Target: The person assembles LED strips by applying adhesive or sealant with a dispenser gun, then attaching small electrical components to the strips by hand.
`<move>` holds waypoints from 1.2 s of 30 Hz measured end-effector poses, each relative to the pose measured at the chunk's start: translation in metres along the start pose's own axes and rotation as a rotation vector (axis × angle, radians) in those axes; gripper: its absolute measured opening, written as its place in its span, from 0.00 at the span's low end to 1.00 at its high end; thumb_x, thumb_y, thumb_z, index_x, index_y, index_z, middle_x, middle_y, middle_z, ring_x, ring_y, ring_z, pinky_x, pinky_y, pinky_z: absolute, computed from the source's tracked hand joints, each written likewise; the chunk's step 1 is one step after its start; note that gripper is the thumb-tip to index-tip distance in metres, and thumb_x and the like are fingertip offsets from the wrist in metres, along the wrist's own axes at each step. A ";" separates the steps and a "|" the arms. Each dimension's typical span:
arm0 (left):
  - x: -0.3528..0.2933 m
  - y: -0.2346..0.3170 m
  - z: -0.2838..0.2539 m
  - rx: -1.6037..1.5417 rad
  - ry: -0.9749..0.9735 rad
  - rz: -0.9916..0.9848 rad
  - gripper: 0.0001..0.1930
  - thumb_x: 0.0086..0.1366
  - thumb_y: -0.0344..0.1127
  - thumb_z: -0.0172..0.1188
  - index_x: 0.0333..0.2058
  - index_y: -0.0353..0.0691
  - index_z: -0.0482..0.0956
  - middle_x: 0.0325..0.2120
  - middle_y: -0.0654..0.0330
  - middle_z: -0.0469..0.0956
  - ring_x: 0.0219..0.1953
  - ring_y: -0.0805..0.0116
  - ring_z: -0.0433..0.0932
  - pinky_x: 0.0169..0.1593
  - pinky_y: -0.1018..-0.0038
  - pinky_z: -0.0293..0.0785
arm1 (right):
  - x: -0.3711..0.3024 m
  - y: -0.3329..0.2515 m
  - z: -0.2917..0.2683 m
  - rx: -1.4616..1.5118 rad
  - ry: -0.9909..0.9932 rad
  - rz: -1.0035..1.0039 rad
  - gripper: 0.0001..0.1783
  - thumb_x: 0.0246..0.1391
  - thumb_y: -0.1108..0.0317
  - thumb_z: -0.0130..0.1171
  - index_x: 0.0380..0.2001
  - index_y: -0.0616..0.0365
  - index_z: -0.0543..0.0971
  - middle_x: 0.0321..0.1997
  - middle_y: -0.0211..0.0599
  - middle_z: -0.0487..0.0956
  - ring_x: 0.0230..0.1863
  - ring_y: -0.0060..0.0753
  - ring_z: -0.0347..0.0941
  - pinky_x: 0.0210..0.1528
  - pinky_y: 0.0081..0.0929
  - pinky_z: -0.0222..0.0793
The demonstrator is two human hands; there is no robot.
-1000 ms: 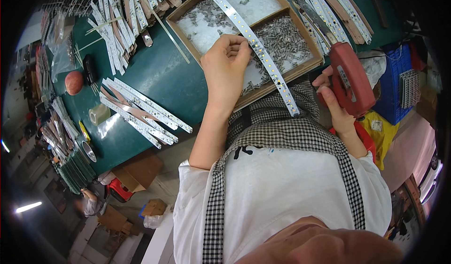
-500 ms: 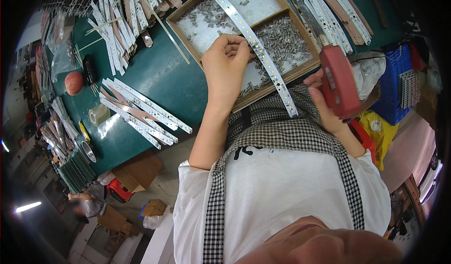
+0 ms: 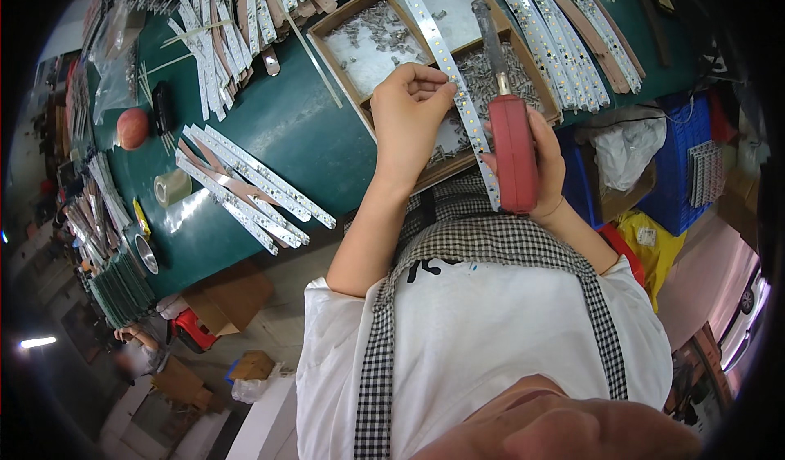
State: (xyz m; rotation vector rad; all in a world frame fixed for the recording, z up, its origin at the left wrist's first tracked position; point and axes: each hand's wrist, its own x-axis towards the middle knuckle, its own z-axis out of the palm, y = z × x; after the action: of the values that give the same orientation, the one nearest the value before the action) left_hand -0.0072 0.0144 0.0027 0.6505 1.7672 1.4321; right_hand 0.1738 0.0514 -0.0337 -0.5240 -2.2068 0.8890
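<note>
A long white LED strip board [image 3: 432, 31] slants over the compartments of a wooden box [image 3: 347, 100]. My left hand [image 3: 413, 116] is closed, its thumb and fingertips pinching the board's left edge near the middle. Whether a small part is also between those fingers is hidden. My right hand [image 3: 546, 161] grips a red hand tool [image 3: 513, 153] with a metal collar and a long grey nose. This tool lies just right of the board's near end, its nose pointing away over the box. Small metal pieces [image 3: 523, 80] fill the box's right compartment.
More LED strips lie in piles at the far left [image 3: 217, 47], far right [image 3: 564, 43] and left front [image 3: 245, 190] of the green table [image 3: 302, 141]. A tape roll [image 3: 172, 188] and an apple [image 3: 132, 128] sit left. Blue crates [image 3: 687, 161] stand at right.
The red tool has swung left and turned, now lying beside the board with its nose over the box. My left hand and the board have shifted slightly within the view.
</note>
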 end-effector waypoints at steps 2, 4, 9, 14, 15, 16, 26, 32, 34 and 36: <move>-0.003 -0.001 -0.003 -0.080 -0.007 -0.038 0.06 0.51 0.22 0.59 0.29 0.26 0.73 0.23 0.57 0.76 0.25 0.76 0.75 0.29 0.83 0.72 | -0.003 -0.001 0.003 -0.010 -0.020 0.087 0.45 0.41 0.79 0.63 0.59 0.58 0.48 0.45 0.51 0.73 0.50 0.42 0.70 0.55 0.38 0.61; -0.012 -0.002 -0.007 -0.048 0.014 -0.036 0.07 0.51 0.22 0.59 0.29 0.26 0.73 0.23 0.57 0.76 0.24 0.76 0.75 0.29 0.83 0.72 | -0.004 -0.001 0.001 0.035 -0.010 0.078 0.45 0.42 0.79 0.62 0.59 0.58 0.47 0.45 0.51 0.73 0.49 0.41 0.70 0.54 0.37 0.62; -0.012 -0.005 -0.005 -0.057 0.014 0.008 0.06 0.51 0.22 0.58 0.29 0.26 0.71 0.22 0.57 0.75 0.23 0.76 0.74 0.28 0.82 0.72 | -0.001 -0.007 0.000 0.288 0.177 0.127 0.40 0.39 0.79 0.64 0.56 0.63 0.56 0.47 0.47 0.72 0.43 0.34 0.74 0.44 0.27 0.70; -0.013 -0.006 -0.003 -0.044 0.023 -0.014 0.06 0.53 0.22 0.58 0.28 0.29 0.70 0.24 0.58 0.75 0.24 0.76 0.76 0.28 0.84 0.72 | 0.008 -0.019 -0.016 0.291 0.139 0.124 0.42 0.44 0.80 0.60 0.59 0.61 0.48 0.45 0.47 0.72 0.45 0.34 0.73 0.47 0.27 0.68; -0.014 -0.005 -0.003 -0.043 0.023 -0.014 0.06 0.53 0.22 0.58 0.28 0.29 0.70 0.24 0.58 0.75 0.24 0.76 0.76 0.28 0.84 0.72 | 0.008 -0.020 -0.019 0.286 0.133 0.152 0.42 0.44 0.80 0.60 0.59 0.61 0.48 0.45 0.47 0.73 0.45 0.34 0.73 0.47 0.28 0.67; -0.015 -0.002 -0.003 0.006 0.019 -0.012 0.05 0.53 0.22 0.57 0.28 0.28 0.70 0.24 0.58 0.75 0.24 0.75 0.76 0.28 0.84 0.72 | 0.008 -0.021 -0.021 0.281 0.128 0.180 0.42 0.44 0.81 0.59 0.59 0.61 0.47 0.45 0.47 0.73 0.45 0.34 0.72 0.48 0.28 0.67; -0.011 0.007 -0.021 -0.087 -0.081 -0.030 0.05 0.58 0.22 0.52 0.32 0.26 0.71 0.26 0.55 0.76 0.28 0.72 0.77 0.33 0.81 0.73 | 0.002 -0.020 -0.031 0.266 0.169 0.275 0.40 0.47 0.77 0.59 0.59 0.64 0.48 0.41 0.44 0.75 0.41 0.27 0.72 0.37 0.15 0.66; -0.009 -0.004 -0.015 0.116 -0.071 0.101 0.04 0.59 0.21 0.48 0.33 0.28 0.69 0.26 0.55 0.76 0.28 0.72 0.76 0.34 0.80 0.73 | 0.001 -0.020 -0.031 0.329 0.173 0.305 0.39 0.47 0.77 0.58 0.59 0.64 0.49 0.41 0.43 0.75 0.41 0.26 0.72 0.39 0.17 0.66; -0.010 -0.002 -0.013 0.128 -0.074 0.103 0.04 0.59 0.21 0.48 0.33 0.29 0.69 0.26 0.55 0.76 0.28 0.73 0.76 0.34 0.80 0.73 | 0.002 -0.020 -0.034 0.305 0.146 0.305 0.39 0.47 0.77 0.58 0.59 0.64 0.49 0.41 0.43 0.74 0.41 0.26 0.72 0.39 0.17 0.66; -0.011 0.000 -0.012 0.140 -0.076 0.105 0.04 0.59 0.21 0.48 0.33 0.29 0.69 0.26 0.56 0.76 0.28 0.73 0.76 0.33 0.80 0.73 | 0.002 -0.020 -0.034 0.281 0.118 0.304 0.39 0.47 0.77 0.58 0.59 0.64 0.50 0.41 0.43 0.74 0.41 0.26 0.72 0.40 0.18 0.66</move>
State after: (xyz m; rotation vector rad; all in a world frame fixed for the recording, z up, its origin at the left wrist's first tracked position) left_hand -0.0108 -0.0012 0.0060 0.8712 1.8077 1.3424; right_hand 0.1951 0.0539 0.0000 -0.7652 -1.8835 1.2697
